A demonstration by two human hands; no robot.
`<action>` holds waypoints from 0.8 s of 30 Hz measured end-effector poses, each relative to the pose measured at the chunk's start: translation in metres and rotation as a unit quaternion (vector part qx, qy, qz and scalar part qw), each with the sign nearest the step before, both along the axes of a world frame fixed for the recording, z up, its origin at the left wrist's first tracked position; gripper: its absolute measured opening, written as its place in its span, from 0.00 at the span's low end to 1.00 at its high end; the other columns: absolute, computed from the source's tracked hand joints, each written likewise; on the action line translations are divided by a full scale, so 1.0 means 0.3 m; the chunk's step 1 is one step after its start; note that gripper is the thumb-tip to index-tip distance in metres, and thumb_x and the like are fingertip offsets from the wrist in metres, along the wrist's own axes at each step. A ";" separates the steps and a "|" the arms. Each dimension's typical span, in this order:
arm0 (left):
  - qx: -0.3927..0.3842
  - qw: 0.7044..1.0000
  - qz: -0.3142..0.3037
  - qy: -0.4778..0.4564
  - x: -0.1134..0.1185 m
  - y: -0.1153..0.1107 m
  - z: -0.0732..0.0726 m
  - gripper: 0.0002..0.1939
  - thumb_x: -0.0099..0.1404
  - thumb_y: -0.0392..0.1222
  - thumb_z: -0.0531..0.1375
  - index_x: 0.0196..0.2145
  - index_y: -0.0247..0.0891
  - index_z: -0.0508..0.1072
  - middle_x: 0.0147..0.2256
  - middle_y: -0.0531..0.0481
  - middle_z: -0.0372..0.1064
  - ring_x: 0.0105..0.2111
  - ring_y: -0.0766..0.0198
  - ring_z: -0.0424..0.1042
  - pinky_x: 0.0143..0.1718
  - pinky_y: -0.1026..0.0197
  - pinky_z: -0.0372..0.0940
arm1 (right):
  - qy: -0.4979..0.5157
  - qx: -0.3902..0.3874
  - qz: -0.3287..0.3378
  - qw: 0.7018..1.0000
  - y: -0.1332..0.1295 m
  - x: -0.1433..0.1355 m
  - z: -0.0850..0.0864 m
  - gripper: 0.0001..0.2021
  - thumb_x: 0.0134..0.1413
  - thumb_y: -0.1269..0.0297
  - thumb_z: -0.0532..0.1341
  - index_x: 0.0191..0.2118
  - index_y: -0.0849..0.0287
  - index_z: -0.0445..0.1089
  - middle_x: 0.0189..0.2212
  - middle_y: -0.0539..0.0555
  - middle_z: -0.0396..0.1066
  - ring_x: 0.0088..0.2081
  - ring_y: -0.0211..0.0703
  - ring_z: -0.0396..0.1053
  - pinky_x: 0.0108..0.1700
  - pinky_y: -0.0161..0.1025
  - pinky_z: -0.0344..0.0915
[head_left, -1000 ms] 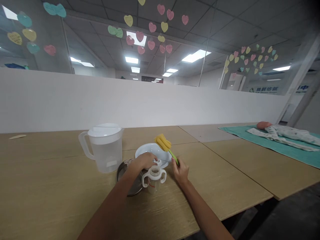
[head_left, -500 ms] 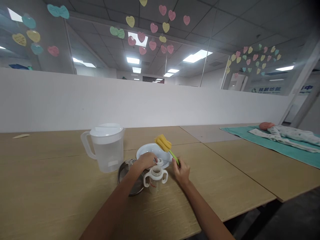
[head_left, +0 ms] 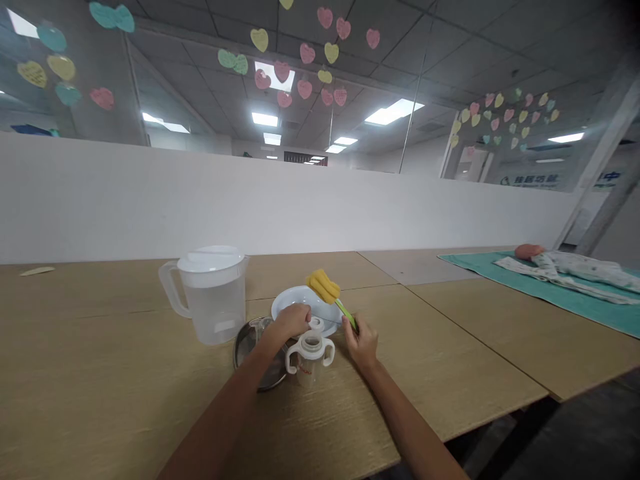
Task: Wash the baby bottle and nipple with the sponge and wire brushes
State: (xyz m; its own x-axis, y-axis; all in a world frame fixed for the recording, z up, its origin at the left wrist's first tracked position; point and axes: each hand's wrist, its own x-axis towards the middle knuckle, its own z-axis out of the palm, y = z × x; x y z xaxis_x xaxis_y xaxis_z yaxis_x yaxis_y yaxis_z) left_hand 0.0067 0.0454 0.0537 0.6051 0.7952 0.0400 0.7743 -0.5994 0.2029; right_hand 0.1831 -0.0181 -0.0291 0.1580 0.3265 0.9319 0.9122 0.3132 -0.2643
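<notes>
My right hand (head_left: 363, 341) is closed round the green handle of a bottle brush with a yellow sponge head (head_left: 324, 287), tilted up over a white bowl (head_left: 289, 297). My left hand (head_left: 294, 321) reaches over the bowl's near side, its fingers curled; what they grip is hidden. Beside its fingertips is a small white ring-shaped part (head_left: 317, 323). A thin line runs from near those fingertips toward my right hand. In front of the bowl stands an uncapped clear baby bottle (head_left: 310, 360) with two white handles. Partly under my left forearm sits a round metal dish (head_left: 273, 373) with a clear item inside.
A lidded clear plastic jug (head_left: 215, 300) stands on the wooden table (head_left: 125, 373) left of the dish. At the far right, a doll in pale clothes (head_left: 580, 263) lies on a green towel (head_left: 515, 290). A low white wall (head_left: 320, 207) borders the table's back.
The view has shifted very slightly. My left fingers have moved a little away from the white ring-shaped part, which shows more fully. The brush stays in my right hand.
</notes>
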 end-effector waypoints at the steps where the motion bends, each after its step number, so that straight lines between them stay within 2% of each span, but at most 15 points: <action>1: 0.000 1.000 0.000 -0.001 0.000 -0.002 0.002 0.12 0.50 0.36 0.59 0.36 0.37 0.72 0.38 0.46 0.72 0.37 0.59 0.70 0.34 0.64 0.62 | 0.001 0.002 -0.002 1.000 0.000 0.000 -0.001 0.18 0.61 0.58 0.50 0.22 0.59 0.60 0.14 0.46 0.59 0.16 0.32 0.55 0.22 0.31 0.50; 6: -0.008 1.000 -0.007 -0.007 0.000 -0.009 0.008 0.17 0.52 0.36 0.58 0.42 0.39 0.72 0.43 0.45 0.71 0.40 0.59 0.70 0.37 0.64 0.62 | -0.004 -0.003 0.005 1.000 -0.002 0.000 0.001 0.16 0.61 0.59 0.50 0.24 0.59 0.62 0.15 0.46 0.60 0.16 0.33 0.56 0.22 0.31 0.51; 15: -0.003 1.000 0.000 -0.007 -0.002 -0.016 0.009 0.19 0.52 0.37 0.58 0.43 0.38 0.75 0.45 0.42 0.71 0.41 0.56 0.70 0.40 0.62 0.62 | -0.001 -0.001 0.003 1.000 0.004 0.001 -0.001 0.17 0.61 0.58 0.50 0.23 0.59 0.61 0.14 0.46 0.60 0.16 0.33 0.56 0.22 0.31 0.50; 19: 0.007 1.000 -0.005 -0.015 0.000 -0.005 0.002 0.17 0.51 0.37 0.59 0.40 0.37 0.76 0.45 0.40 0.69 0.44 0.54 0.68 0.43 0.61 0.61 | -0.003 -0.004 0.009 1.000 0.005 0.001 -0.004 0.16 0.61 0.58 0.51 0.24 0.60 0.62 0.14 0.47 0.60 0.17 0.33 0.57 0.22 0.31 0.50; 24: -0.022 0.999 -0.021 -0.023 -0.001 0.004 -0.006 0.17 0.51 0.36 0.58 0.40 0.37 0.74 0.41 0.44 0.72 0.39 0.58 0.70 0.37 0.63 0.62 | 0.002 -0.008 0.005 1.000 0.006 0.002 -0.008 0.17 0.60 0.58 0.51 0.23 0.59 0.62 0.14 0.46 0.60 0.16 0.33 0.56 0.22 0.31 0.50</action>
